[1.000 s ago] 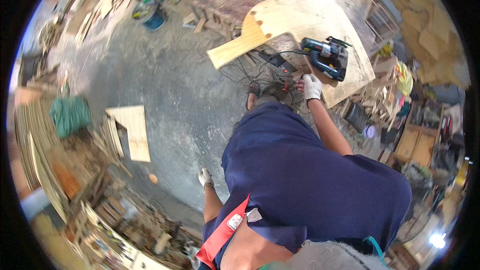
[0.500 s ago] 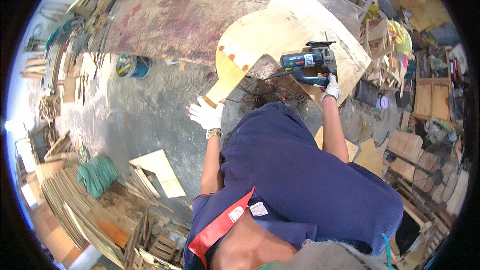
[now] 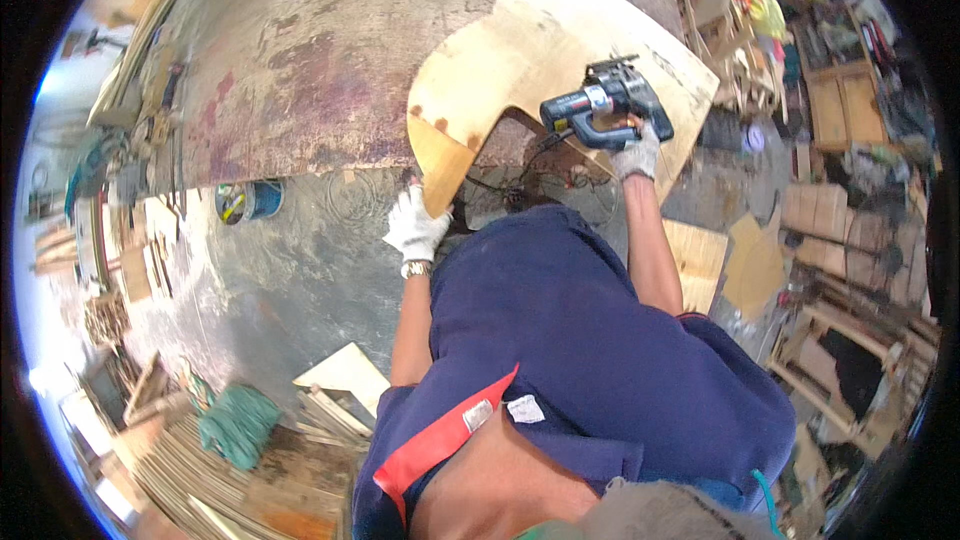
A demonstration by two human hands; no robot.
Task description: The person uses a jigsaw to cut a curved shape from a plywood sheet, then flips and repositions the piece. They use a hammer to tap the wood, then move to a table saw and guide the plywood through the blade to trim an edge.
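Observation:
My right hand (image 3: 633,150), in a white glove, grips the handle of a dark jigsaw (image 3: 595,105) on a pale plywood sheet (image 3: 630,20). A curved plywood piece (image 3: 460,70) with dark blotches lies on that sheet, and its narrow yellowish arm reaches down toward me. My gloved left hand (image 3: 415,222) holds the end of this arm at the front edge of the worktop. A dark cable runs from the jigsaw down through the gap beside the curved piece.
The sheet rests on a large stained worktop (image 3: 260,60). Below it are a blue bucket (image 3: 262,200) and coiled cables. Scrap boards (image 3: 830,240) crowd the right side. Stacked strips (image 3: 190,460), a green bundle (image 3: 238,425) and an angled offcut (image 3: 340,370) lie lower left.
My left hand has come up from my side to the end of the plywood arm. My right hand has closed on the jigsaw's handle. The view has shifted, showing more worktop.

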